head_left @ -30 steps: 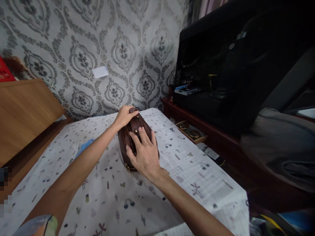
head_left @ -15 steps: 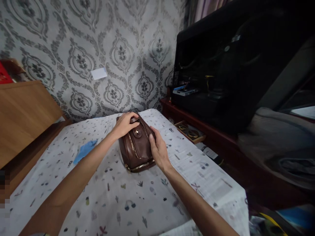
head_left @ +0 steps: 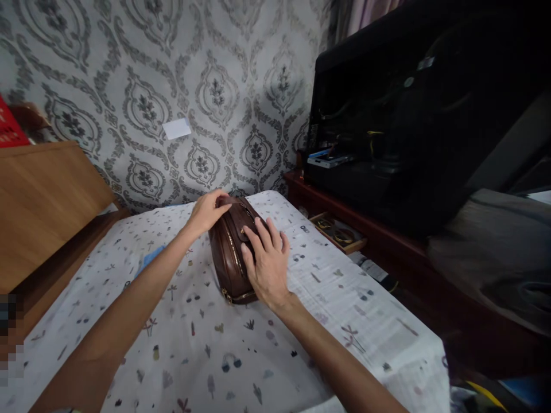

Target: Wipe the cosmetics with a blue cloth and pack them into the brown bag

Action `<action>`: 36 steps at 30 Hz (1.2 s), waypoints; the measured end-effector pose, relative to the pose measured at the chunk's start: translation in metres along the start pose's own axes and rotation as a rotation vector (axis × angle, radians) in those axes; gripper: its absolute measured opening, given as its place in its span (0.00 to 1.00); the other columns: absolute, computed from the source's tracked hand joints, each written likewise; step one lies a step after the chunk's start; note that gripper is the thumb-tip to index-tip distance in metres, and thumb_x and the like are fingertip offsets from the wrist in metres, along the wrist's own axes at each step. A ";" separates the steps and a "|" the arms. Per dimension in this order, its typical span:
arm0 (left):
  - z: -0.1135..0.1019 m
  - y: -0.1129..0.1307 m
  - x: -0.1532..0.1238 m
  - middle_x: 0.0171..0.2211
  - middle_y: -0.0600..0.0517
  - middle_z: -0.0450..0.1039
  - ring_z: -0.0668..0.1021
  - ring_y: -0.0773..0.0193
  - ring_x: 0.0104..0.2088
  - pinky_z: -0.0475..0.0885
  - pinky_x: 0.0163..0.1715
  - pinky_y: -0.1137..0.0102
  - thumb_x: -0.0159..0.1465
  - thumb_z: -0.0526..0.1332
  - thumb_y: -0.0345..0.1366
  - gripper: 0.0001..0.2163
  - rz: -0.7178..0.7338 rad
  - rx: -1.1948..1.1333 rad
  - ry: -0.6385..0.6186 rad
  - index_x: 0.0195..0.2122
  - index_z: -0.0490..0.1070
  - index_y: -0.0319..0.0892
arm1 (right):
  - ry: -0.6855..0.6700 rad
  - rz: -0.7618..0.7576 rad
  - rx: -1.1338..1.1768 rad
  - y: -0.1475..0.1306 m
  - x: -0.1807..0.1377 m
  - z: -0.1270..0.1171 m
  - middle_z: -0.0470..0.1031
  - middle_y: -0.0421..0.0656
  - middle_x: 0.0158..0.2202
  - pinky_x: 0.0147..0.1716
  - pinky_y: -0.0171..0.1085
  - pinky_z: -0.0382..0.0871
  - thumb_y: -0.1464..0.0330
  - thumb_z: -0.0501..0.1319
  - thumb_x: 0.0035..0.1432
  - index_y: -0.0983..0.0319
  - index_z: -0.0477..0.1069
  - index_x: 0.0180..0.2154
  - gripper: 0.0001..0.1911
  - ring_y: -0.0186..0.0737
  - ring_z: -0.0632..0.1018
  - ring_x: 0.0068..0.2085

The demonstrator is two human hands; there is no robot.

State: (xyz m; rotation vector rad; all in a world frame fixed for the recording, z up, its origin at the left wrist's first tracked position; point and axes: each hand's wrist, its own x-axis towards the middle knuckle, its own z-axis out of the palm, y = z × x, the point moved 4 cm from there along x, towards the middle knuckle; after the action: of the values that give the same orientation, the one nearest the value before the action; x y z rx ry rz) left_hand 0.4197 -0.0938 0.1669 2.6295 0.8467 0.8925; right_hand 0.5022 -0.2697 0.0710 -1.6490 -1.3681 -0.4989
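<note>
A dark brown leather bag (head_left: 228,252) with gold zips lies on the white printed bed sheet (head_left: 206,355). At its far left end, my left hand (head_left: 209,213) grips the top, thumb on the near side and fingers curled over the far edge. My right hand (head_left: 269,261) spreads its fingers over the bag's right side, fingertips around a small gold stud. The palm covers part of the front flap and the bag's near right corner.
A blue cloth (head_left: 148,259) lies partly behind my left forearm. A wooden headboard panel (head_left: 47,201) stands left. On the right, a large black television (head_left: 400,126) stands on a dark red cabinet (head_left: 365,218) with an open drawer (head_left: 338,232) holding round gold-coloured items.
My right hand has gone from gripping the bag's right edge to lying spread over its top. My left hand has shifted slightly toward the bag's far left end.
</note>
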 end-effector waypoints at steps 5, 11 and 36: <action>-0.015 -0.016 0.003 0.24 0.53 0.72 0.72 0.61 0.28 0.63 0.31 0.68 0.61 0.63 0.42 0.11 -0.064 0.139 0.033 0.24 0.71 0.43 | 0.029 -0.031 -0.050 -0.006 0.005 0.002 0.73 0.47 0.62 0.64 0.55 0.51 0.65 0.50 0.73 0.60 0.72 0.58 0.19 0.53 0.65 0.67; -0.015 -0.011 0.003 0.21 0.53 0.67 0.71 0.60 0.27 0.60 0.30 0.68 0.63 0.61 0.39 0.14 -0.088 0.216 0.032 0.20 0.68 0.44 | 0.078 -0.081 -0.138 -0.010 0.009 0.002 0.76 0.50 0.58 0.61 0.56 0.54 0.65 0.52 0.72 0.64 0.72 0.56 0.18 0.57 0.69 0.61; 0.011 0.044 0.017 0.27 0.52 0.75 0.75 0.58 0.33 0.64 0.34 0.68 0.62 0.64 0.37 0.06 0.021 0.131 -0.124 0.29 0.76 0.44 | 0.190 -0.033 -0.023 0.009 -0.010 0.003 0.65 0.60 0.62 0.57 0.55 0.64 0.63 0.53 0.70 0.65 0.70 0.56 0.19 0.58 0.67 0.61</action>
State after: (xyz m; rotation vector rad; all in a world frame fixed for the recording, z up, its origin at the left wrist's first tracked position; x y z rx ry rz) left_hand 0.4575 -0.1197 0.1837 2.7768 0.8757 0.6920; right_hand 0.5068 -0.2725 0.0577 -1.5567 -1.2546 -0.6761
